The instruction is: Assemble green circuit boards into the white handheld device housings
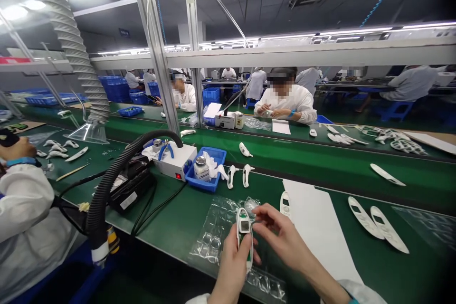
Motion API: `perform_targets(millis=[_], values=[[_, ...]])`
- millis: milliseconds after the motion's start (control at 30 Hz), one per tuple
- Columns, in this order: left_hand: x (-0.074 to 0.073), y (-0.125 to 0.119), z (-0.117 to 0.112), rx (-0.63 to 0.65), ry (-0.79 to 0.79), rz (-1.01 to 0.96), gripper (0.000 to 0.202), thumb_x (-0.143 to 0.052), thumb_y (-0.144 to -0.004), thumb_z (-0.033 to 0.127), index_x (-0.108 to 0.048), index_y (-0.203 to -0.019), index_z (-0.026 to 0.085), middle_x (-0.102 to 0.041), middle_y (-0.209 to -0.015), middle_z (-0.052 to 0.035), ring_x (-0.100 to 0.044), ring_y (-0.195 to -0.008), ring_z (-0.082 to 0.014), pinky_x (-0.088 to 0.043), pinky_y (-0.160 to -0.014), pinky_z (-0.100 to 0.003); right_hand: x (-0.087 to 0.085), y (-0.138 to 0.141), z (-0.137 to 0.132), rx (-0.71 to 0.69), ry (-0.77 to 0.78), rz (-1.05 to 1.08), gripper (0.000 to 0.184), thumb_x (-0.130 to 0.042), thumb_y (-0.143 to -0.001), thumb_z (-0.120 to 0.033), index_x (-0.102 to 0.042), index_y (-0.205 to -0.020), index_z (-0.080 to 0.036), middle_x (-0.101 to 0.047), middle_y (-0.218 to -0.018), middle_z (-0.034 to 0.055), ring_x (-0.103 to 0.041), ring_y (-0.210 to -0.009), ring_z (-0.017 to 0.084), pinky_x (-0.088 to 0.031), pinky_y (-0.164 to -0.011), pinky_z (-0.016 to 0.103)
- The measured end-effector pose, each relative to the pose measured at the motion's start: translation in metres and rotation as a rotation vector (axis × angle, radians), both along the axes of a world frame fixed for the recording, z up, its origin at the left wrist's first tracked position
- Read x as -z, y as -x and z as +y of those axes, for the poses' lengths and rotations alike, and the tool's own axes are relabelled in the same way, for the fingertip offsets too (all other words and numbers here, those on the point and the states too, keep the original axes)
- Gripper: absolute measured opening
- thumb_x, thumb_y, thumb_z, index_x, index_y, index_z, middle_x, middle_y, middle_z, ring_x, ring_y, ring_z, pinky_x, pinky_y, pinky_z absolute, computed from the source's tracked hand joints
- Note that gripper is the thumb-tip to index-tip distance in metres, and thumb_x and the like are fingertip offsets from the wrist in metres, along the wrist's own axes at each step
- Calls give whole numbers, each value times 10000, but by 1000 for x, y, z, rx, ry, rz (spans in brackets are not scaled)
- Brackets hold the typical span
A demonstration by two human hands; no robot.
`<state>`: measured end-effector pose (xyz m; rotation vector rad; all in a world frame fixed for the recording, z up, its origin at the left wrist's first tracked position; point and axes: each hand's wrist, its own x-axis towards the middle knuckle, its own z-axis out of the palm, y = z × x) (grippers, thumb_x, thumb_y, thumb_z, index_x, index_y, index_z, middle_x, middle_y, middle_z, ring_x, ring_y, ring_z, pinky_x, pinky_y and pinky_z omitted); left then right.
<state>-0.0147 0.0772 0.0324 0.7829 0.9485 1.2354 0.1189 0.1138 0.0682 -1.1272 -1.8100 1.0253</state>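
My left hand grips a white oval device housing upright, thumb across its front. A small square screen and bits of green circuit board show inside the housing. Close to its upper right edge, the thumb and forefinger of my right hand come together; whatever they pinch is too small to make out. Clear plastic blister sheets lie under and around my hands. Just beyond my right hand, a white housing shell rests beside a white paper sheet.
A blue tray with a metal-capped bottle stands near a white box and a black hose. White shells lie to the right. Parts sit on the green belt. Co-workers sit opposite and at left.
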Motion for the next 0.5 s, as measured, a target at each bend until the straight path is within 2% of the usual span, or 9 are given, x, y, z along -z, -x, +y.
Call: perform_targets(millis=[67, 133, 233, 333, 433, 500], values=[[2, 1, -6, 33, -16, 50, 425, -582, -818, 472, -524, -1094, 155, -513, -692, 34, -470, -526, -96, -424, -531, -240, 0, 5, 2, -38, -102, -12, 71, -543, -872, -264, -579, -868, -202, -556, -836, 19, -537, -676, 142, -458, -611, 256], [2, 3, -11, 46, -24, 110, 434, -546, -831, 496, -506, -1096, 154, -474, -622, 55, -450, -512, -98, -397, -501, -228, 4, 10, 1, -89, -262, -22, 142, -477, -904, -208, -556, -786, -203, -543, -790, 26, -530, -680, 156, -446, -608, 275], [-6, 8, -14, 46, -63, 186, 324, -500, -871, 455, -516, -1018, 166, -448, -602, 64, -431, -519, -92, -381, -507, -219, 7, 19, -2, -89, -480, -8, 177, -408, -923, -139, -538, -824, -207, -555, -791, 47, -533, -749, 184, -444, -656, 313], [-14, 17, -11, 42, -120, 244, 270, -479, -888, 427, -527, -967, 173, -480, -646, 45, -468, -543, -105, -413, -522, -230, 3, 26, -7, -5, -546, 7, 155, -427, -915, -112, -509, -832, -214, -548, -766, 38, -516, -740, 186, -430, -684, 339], [-14, 30, -5, -31, -120, 371, 268, -446, -898, 446, -512, -926, 188, -505, -613, 41, -487, -514, -121, -414, -501, -237, -6, 29, -14, -74, -640, -4, 173, -419, -890, -69, -499, -860, -220, -539, -767, 35, -494, -718, 185, -415, -694, 354], [-12, 42, -4, -115, -99, 427, 269, -413, -907, 458, -493, -884, 203, -551, -646, 20, -517, -529, -135, -443, -525, -252, -9, 28, -11, -100, -646, 0, 169, -421, -877, -70, -496, -883, -221, -539, -796, 39, -498, -732, 189, -413, -696, 349]])
